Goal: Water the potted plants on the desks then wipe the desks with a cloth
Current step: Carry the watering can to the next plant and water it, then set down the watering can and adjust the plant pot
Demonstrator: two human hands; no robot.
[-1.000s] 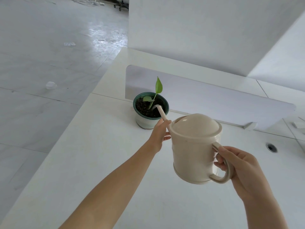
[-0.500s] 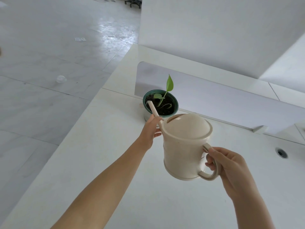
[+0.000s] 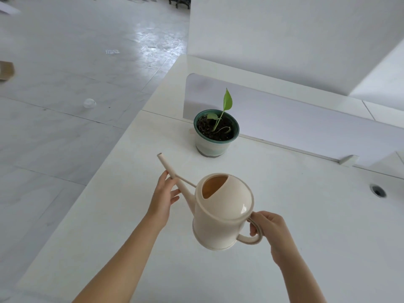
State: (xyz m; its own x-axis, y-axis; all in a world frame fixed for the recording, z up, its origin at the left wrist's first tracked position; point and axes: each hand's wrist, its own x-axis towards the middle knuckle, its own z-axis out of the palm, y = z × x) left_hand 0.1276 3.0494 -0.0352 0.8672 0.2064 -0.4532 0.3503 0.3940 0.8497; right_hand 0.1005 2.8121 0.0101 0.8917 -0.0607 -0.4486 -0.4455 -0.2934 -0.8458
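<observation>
Head view: my right hand (image 3: 270,226) grips the handle (image 3: 251,239) of the cream watering can (image 3: 223,215), fingers curled round the loop, and carries it in the air above the white counter (image 3: 306,215). My left hand (image 3: 162,197) holds the spout (image 3: 168,167) partway along its length, thumb on one side and fingers on the other. A second ago the can was tipped forward with the spout tip over the soil (image 3: 205,127); half a second ago the tip sat at the pot's near rim. Now the can has come back toward me and sits closer to level, so the filler opening in its top shows. The spout points up and to the left, its tip well clear of the green-rimmed pot (image 3: 213,145) and nearer me than the pot. No water seen at the tip. The pot stands where it was, upright on the counter just in front of the low divider panel (image 3: 306,123), with the small plant (image 3: 227,99) holding one upright leaf. A round cable hole (image 3: 378,190) sits in the counter far to the right. Grey tiled floor (image 3: 65,127) lies off the counter's left edge.
</observation>
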